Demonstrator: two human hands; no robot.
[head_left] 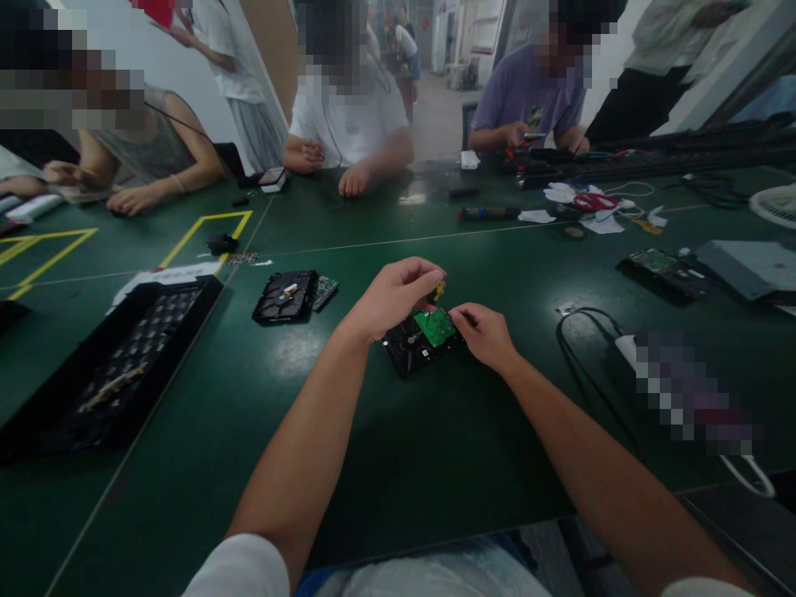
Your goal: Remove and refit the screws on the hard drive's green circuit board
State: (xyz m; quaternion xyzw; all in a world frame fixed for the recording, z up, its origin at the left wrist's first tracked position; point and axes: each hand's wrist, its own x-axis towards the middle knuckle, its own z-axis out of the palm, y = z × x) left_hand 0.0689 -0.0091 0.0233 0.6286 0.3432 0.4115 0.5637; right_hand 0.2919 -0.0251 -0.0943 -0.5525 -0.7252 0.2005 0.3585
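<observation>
In front of me on the green table lies a black hard drive [404,352] with a green circuit board [435,327] on its upper face. My left hand [404,294] is closed over the far side of the drive, around a small screwdriver with a yellow handle [439,290]. Its lower end is over the board; whether it touches a screw is too small to tell. At the drive's right edge, my right hand [485,332] is closed, thumb and fingers pinching the edge beside the board.
Left of the drive sit another hard drive [284,297], a loose circuit board [325,292] and a long black tray [118,365]. To the right are a cabled, blurred-out device [690,398], a drive with its board up [665,274] and a grey metal box [746,269]. Several people sit opposite.
</observation>
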